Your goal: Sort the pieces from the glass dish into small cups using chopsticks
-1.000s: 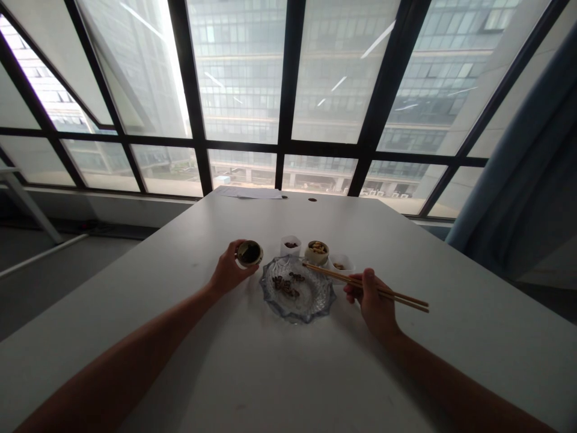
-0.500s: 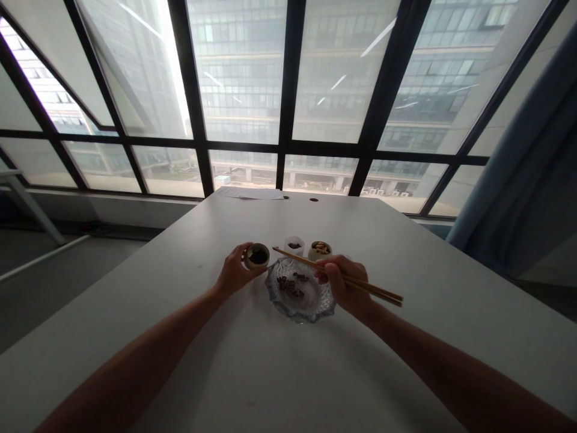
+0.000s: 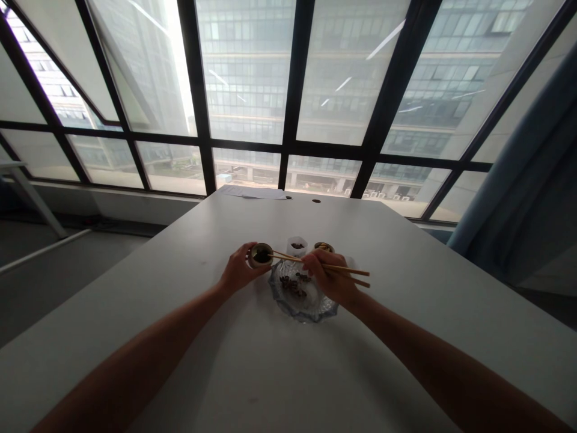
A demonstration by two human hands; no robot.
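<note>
My left hand [image 3: 240,268] is wrapped round a small round cup [image 3: 261,263], tilted towards me, with dark contents inside. In my right hand [image 3: 331,275] is a pair of wooden chopsticks [image 3: 346,270], their tips at the mouth of the cup. Whether the tips pinch anything is too small to tell. Below the chopsticks stands a clear scalloped glass plate [image 3: 303,315]. Small dark brown pieces [image 3: 293,285] lie on it, mostly towards its left side. My right hand covers part of the plate's right side.
Behind the plate stand a white small cup [image 3: 297,245] with dark bits and another round cup [image 3: 323,247] with yellowish pieces, partly hidden by my right hand. White paper [image 3: 255,192] lies at the far edge of the white table [image 3: 252,361], before the windows. A blue curtain [image 3: 514,168] hangs at right.
My right hand has moved left, bringing the chopstick tips from above the plate to the mouth of the cup. The tips have spread apart. My left hand keeps its hold on the cup.
</note>
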